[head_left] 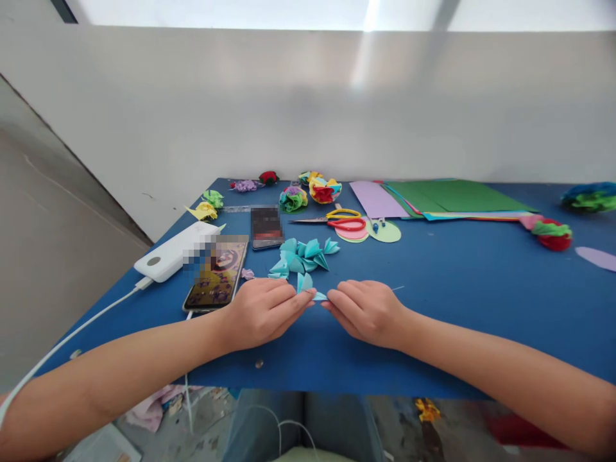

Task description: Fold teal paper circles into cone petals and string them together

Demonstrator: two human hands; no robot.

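Observation:
My left hand (262,311) and my right hand (368,311) rest on the blue table (481,289) near its front edge, fingertips meeting on a small folded light-blue paper piece (308,287). Both hands pinch it between them, and part of it stands up in a cone shape. Just behind it lies a cluster of several similar folded light-blue paper pieces (303,255).
A phone with a lit screen (216,273), a white power bank (176,250) with a cable and a second phone (266,226) lie at the left. Scissors (339,219), paper circles (382,231), coloured paper sheets (443,199) and paper flowers (325,189) sit further back.

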